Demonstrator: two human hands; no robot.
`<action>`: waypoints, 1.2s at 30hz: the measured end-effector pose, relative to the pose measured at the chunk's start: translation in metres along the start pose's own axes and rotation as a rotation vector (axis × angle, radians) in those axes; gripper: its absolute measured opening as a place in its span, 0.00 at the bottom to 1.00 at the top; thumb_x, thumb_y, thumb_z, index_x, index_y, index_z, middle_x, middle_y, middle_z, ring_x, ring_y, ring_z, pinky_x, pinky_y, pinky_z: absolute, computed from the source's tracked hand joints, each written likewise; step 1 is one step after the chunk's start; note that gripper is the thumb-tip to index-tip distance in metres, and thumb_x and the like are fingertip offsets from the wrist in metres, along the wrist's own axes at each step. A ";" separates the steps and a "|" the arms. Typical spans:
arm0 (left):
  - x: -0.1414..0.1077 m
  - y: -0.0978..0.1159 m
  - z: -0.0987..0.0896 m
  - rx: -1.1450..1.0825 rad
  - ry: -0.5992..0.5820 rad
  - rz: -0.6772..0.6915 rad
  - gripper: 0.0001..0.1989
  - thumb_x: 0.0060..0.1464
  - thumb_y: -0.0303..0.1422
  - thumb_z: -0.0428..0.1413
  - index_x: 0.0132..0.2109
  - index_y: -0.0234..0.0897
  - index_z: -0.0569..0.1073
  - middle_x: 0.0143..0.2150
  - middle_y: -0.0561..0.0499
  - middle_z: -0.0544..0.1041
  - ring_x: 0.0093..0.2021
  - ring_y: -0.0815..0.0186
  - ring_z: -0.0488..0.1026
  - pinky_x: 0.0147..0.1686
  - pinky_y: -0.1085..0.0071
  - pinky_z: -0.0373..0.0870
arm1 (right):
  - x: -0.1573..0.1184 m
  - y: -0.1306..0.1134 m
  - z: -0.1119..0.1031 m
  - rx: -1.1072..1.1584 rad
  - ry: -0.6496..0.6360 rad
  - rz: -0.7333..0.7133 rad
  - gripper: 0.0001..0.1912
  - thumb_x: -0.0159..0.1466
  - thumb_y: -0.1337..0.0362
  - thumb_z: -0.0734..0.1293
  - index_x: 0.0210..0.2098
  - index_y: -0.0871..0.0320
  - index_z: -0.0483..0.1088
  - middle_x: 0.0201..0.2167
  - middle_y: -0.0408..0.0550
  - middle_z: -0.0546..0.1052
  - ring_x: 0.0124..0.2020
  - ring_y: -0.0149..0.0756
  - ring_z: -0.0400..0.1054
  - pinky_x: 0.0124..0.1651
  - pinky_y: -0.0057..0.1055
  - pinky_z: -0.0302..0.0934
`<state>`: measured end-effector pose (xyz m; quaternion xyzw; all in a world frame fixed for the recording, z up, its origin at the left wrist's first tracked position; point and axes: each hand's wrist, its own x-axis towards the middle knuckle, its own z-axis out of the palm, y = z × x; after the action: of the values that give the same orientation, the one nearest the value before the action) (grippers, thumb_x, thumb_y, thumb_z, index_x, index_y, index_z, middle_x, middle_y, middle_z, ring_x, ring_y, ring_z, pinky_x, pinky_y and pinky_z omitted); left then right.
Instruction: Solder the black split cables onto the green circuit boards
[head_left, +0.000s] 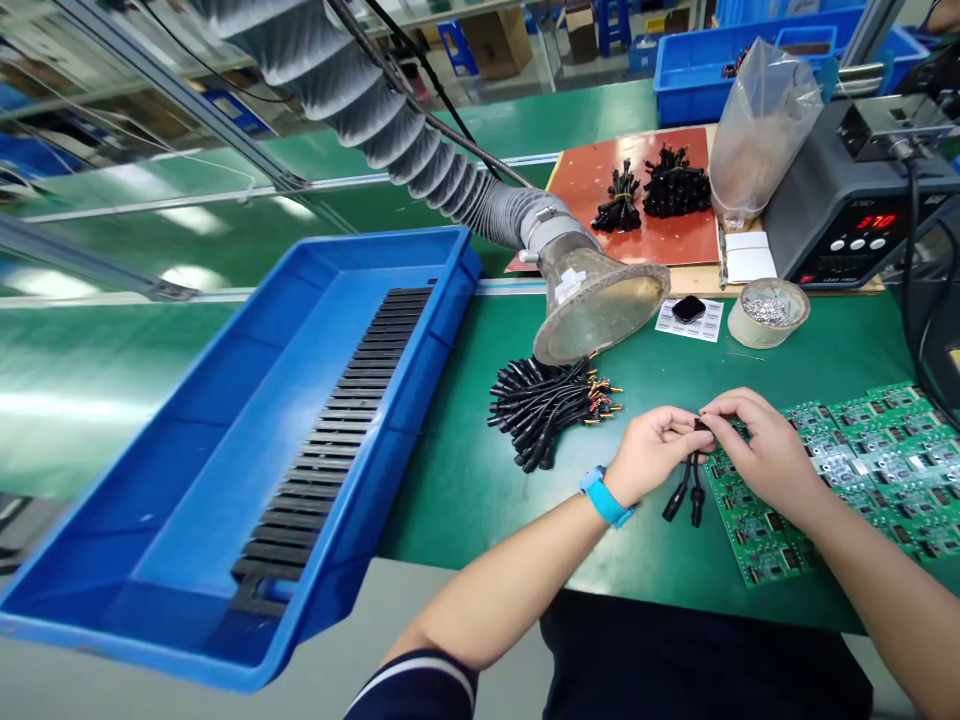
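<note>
My left hand [654, 452] and my right hand [765, 455] meet over the front of the bench, fingertips pinched together. Between them are the upper ends of a pair of short black cables with connectors [696, 497], which hang down below the left fingers. What exactly the right fingertips grip is hidden by the fingers. Under and beside my right hand lie green circuit boards [840, 465] in panels. Left of my hands is a pile of black cables [541, 410] with bare coloured wire ends toward me on the right.
A blue tray [375, 600] with a row of black strips stands at left. A fume extraction hood [600, 300] hangs over the bench. Behind are a tin of metal shavings [769, 312], a soldering station [862, 215], a plastic bag [761, 130] and bundled black parts [675, 183].
</note>
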<state>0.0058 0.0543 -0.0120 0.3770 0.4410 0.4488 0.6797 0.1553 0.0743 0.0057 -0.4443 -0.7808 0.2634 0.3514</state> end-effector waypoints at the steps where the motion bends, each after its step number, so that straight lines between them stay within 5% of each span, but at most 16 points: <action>1: 0.000 0.000 0.000 0.017 -0.002 0.008 0.20 0.39 0.41 0.64 0.35 0.31 0.70 0.29 0.52 0.74 0.27 0.70 0.73 0.33 0.70 0.73 | 0.000 0.001 0.000 -0.007 -0.011 -0.009 0.11 0.66 0.59 0.57 0.34 0.57 0.66 0.34 0.49 0.70 0.37 0.37 0.66 0.39 0.34 0.62; 15: -0.005 0.003 -0.009 0.351 0.136 0.242 0.02 0.43 0.29 0.62 0.28 0.36 0.76 0.28 0.51 0.75 0.33 0.67 0.71 0.42 0.69 0.67 | 0.000 -0.002 0.001 -0.123 -0.090 -0.172 0.08 0.63 0.65 0.60 0.30 0.58 0.69 0.32 0.48 0.71 0.37 0.38 0.63 0.44 0.39 0.56; 21: 0.001 0.008 -0.011 0.118 0.168 0.198 0.14 0.47 0.38 0.60 0.35 0.32 0.69 0.30 0.49 0.77 0.30 0.66 0.76 0.33 0.71 0.72 | 0.000 0.000 -0.005 0.025 0.029 0.024 0.07 0.64 0.62 0.60 0.32 0.56 0.66 0.32 0.44 0.70 0.36 0.33 0.65 0.39 0.31 0.59; 28: 0.004 0.016 -0.022 0.003 0.216 0.165 0.18 0.42 0.33 0.64 0.39 0.33 0.67 0.23 0.56 0.74 0.26 0.68 0.76 0.32 0.73 0.73 | -0.003 -0.014 -0.020 0.163 -0.009 0.280 0.10 0.66 0.57 0.58 0.36 0.54 0.67 0.34 0.42 0.72 0.36 0.31 0.67 0.37 0.27 0.61; 36: -0.001 0.015 -0.026 0.034 0.312 0.031 0.18 0.41 0.33 0.64 0.34 0.36 0.62 0.25 0.53 0.77 0.25 0.67 0.76 0.27 0.75 0.71 | -0.002 -0.028 -0.022 0.540 -0.054 0.512 0.12 0.64 0.56 0.60 0.45 0.51 0.64 0.37 0.42 0.71 0.40 0.32 0.66 0.44 0.33 0.61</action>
<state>-0.0225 0.0613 -0.0063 0.3210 0.5430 0.5047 0.5894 0.1595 0.0616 0.0389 -0.5094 -0.5557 0.5510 0.3579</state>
